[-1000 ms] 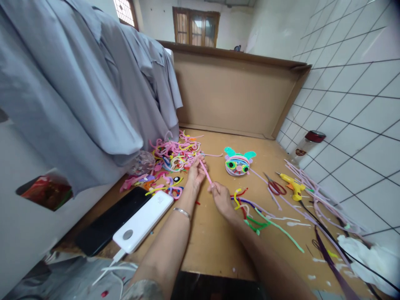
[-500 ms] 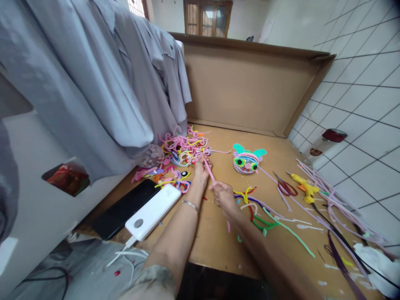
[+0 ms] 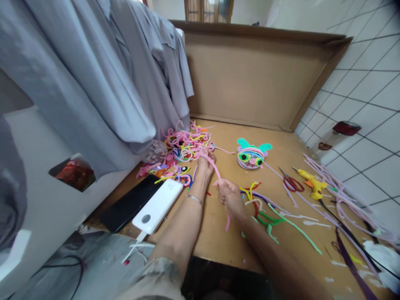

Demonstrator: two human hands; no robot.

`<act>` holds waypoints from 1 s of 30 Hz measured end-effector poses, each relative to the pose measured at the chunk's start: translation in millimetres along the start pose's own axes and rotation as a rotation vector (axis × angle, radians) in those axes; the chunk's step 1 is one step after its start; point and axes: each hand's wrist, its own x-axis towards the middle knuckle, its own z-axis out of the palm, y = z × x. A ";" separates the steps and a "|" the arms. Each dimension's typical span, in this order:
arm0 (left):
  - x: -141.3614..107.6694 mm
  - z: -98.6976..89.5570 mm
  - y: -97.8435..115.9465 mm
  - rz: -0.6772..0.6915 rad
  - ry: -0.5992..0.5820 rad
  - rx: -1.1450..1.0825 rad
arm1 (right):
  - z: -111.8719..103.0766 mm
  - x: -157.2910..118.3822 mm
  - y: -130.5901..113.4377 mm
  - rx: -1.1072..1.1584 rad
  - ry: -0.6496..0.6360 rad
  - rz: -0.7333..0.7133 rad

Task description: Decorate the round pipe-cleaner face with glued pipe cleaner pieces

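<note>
Soft daylight fills my view, shadows faint; edges bow and smear, and my near arms blur.

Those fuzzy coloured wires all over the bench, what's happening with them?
A person is working with pipe cleaners. Both hands hold one pink pipe cleaner: the left hand by the tangled pile, the right hand nearer the body, with the end hanging below it. A finished pipe-cleaner animal face lies beyond, and scissors and a yellow glue gun lie to the right.

The grey shirts (image 3: 93, 75) hide the far left part of the pipe cleaner pile (image 3: 184, 148). Right of that pile, the white cloth (image 3: 383, 260) is cut off by the picture's edge. The person's elbows run off the bottom.
</note>
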 end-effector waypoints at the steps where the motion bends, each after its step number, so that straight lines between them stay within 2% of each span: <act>1: -1.5 0.6 -5.5 0.002 0.005 -0.007 | 0.1 2.5 -0.4 0.047 -0.001 0.021; 4: -4.0 1.7 -13.6 -0.019 -0.021 0.020 | -1.1 5.1 -2.6 0.142 0.008 0.049; 8: -5.1 1.8 -13.4 -0.097 -0.092 0.060 | -7.9 4.7 -7.5 0.203 0.052 0.059; 15: -10.4 4.4 -22.1 -0.210 -0.088 0.082 | -19.2 10.7 -12.1 0.281 0.078 0.009; 23: -16.5 7.3 -26.3 -0.238 -0.118 0.076 | -22.2 16.6 -10.1 0.286 0.113 0.024; 30: -20.0 12.3 -25.1 -0.209 -0.092 0.001 | -21.0 16.1 -9.8 0.299 0.041 0.103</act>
